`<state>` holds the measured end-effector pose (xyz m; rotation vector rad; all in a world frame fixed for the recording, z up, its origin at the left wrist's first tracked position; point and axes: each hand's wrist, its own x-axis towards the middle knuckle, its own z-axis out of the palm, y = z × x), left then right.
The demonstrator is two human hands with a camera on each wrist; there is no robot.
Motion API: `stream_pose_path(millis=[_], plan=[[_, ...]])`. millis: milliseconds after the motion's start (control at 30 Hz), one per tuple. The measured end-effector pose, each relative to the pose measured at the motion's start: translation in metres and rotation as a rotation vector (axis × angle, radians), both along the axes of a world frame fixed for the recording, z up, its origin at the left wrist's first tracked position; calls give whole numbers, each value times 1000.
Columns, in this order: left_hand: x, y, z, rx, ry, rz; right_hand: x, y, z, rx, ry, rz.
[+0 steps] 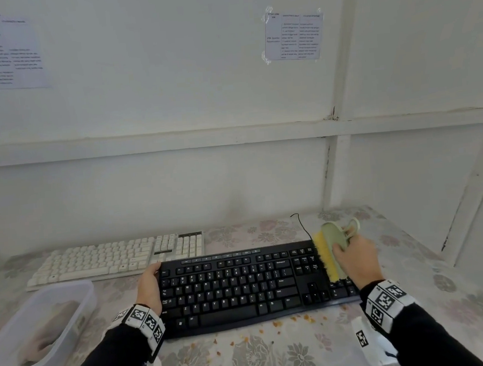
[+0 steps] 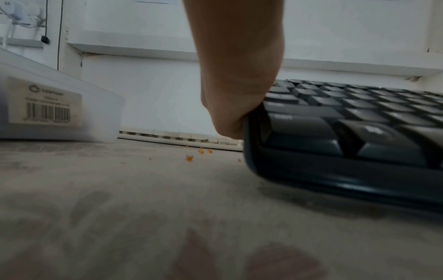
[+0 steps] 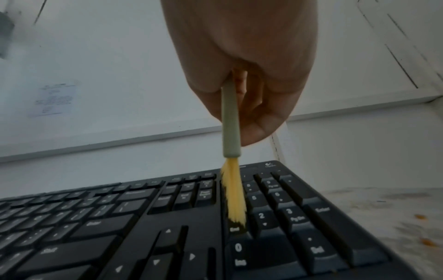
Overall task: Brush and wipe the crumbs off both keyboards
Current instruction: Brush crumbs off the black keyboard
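Note:
A black keyboard (image 1: 243, 284) lies in front of me on the flowered tablecloth. My left hand (image 1: 150, 287) grips its left edge, fingers curled over the far corner; the left wrist view shows the hand (image 2: 237, 79) pressed against the keyboard's (image 2: 347, 132) side. My right hand (image 1: 355, 260) holds a green brush (image 1: 334, 241) with yellow bristles (image 1: 325, 257) that touch the number pad. In the right wrist view the brush (image 3: 230, 117) stands upright, its bristles (image 3: 233, 191) on the keys of the black keyboard (image 3: 167, 227). A white keyboard (image 1: 118, 260) lies behind, to the left.
Orange crumbs (image 1: 293, 322) are scattered on the cloth in front of the black keyboard, and a few crumbs (image 2: 191, 156) lie to its left. A translucent plastic tub (image 1: 39, 326) holding a cloth stands at the left. A black cable (image 1: 302, 227) runs behind. White walls close off the back and right.

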<state>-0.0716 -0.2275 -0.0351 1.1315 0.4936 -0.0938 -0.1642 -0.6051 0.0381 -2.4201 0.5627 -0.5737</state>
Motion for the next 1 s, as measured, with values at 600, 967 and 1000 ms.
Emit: stream_pose_path(millis=[600,967,1000], plan=[[-1,-7,-1,-8,-49,-7,-30,2,18,-23,59,16],[-4,-7,1,4,-51,10,-19,17,-1,-17,67,59],[-4,-7,2,5,-50,14,-23,16,-3,-29,94,64]])
